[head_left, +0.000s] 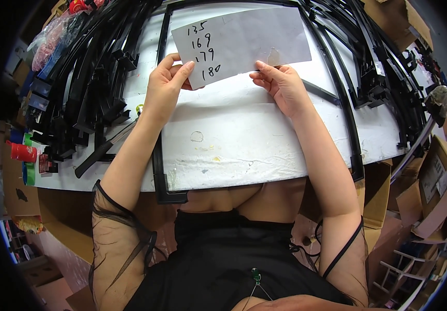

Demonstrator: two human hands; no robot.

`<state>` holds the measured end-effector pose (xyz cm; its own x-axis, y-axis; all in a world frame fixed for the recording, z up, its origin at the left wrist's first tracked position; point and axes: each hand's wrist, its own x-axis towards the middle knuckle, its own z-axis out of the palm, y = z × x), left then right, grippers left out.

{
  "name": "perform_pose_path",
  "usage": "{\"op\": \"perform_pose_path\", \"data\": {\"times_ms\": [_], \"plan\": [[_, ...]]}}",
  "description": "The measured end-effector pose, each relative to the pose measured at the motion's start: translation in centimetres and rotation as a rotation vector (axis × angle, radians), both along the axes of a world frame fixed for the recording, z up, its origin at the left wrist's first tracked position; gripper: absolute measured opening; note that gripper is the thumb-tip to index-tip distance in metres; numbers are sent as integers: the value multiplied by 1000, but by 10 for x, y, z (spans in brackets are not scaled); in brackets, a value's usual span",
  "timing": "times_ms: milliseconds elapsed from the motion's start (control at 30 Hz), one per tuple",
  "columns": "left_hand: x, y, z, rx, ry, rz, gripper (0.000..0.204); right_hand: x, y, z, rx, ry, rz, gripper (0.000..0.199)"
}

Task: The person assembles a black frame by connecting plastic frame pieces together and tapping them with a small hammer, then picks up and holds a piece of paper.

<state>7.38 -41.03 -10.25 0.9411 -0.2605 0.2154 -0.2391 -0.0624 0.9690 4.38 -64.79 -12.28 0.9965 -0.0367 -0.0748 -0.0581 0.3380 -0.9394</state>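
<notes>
A white sheet of paper with handwritten figures down its left side is held up over the table, slightly tilted. My left hand pinches its left end between thumb and fingers. At the lower right edge my right hand grips it too, thumb on the front and the other fingers partly curled below. Under both forearms lies a black rectangular frame, one corner of which juts past the table's near edge. A dark-handled tool rests beside my left forearm.
On the white table, bundles of black frame strips are heaped at the left, with another heap of black strips at the right. A red container stands on the left edge. Open cardboard boxes are at the right.
</notes>
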Motion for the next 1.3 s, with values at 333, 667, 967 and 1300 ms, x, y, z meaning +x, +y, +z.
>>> {"op": "perform_pose_path", "data": {"times_ms": [333,667,967,1300], "plan": [[1,1,-1,-7,-4,-12,27,0,0,0,-17,-8,-8,23],[-1,1,1,11,-8,1,28,0,0,0,-21,-8,1,23],[-1,-1,2,-1,5,-3,27,1,-1,-2,14,-19,19,23],[-1,0,1,-27,6,-17,27,0,0,1,17,-6,9,23]]}}
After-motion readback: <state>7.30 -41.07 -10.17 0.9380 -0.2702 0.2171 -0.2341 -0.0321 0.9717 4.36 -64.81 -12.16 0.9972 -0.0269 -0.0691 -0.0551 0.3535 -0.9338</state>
